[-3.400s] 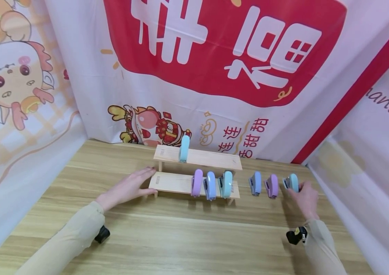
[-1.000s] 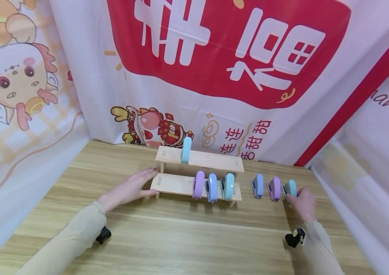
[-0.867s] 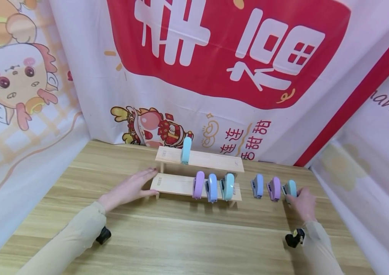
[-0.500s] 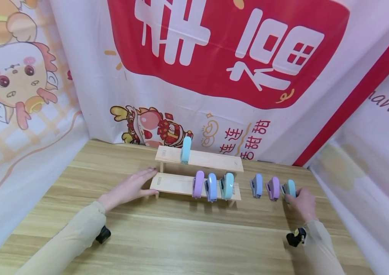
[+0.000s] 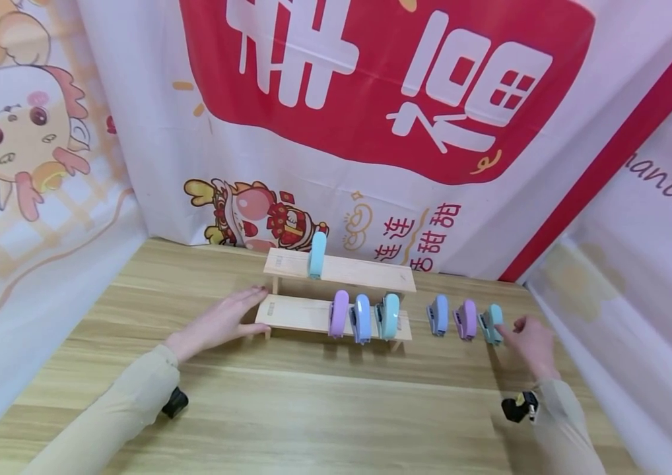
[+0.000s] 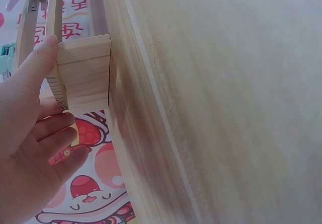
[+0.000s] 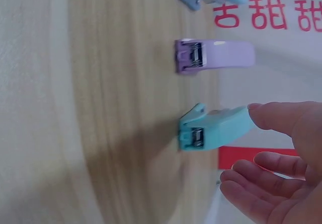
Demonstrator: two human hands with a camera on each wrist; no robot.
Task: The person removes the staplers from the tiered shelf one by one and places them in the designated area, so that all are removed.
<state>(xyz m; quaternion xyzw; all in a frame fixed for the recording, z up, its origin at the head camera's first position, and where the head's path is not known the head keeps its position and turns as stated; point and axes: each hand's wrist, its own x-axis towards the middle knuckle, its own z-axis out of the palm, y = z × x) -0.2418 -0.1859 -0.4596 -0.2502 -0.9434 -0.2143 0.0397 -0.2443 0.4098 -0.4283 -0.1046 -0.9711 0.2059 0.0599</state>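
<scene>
My left hand holds the left end of a two-step wooden rack, thumb at the front edge and fingers at the back; the left wrist view shows the thumb on the wood. My right hand is beside a teal stapler standing on end on the table, with its fingers spread off it. In the right wrist view the thumb is at the stapler's upper end; whether it touches, I cannot tell. A purple stapler and a blue stapler stand left of it.
On the lower step stand a purple stapler, a blue stapler and a teal stapler. Another teal stapler is on the upper step. Printed cloth hangs behind the wooden table and at both sides.
The teal stapler at the far right has shifted left, closer to the purple one. My right hand has let go of it and drawn slightly right. The left hand keeps its place on the rack.
</scene>
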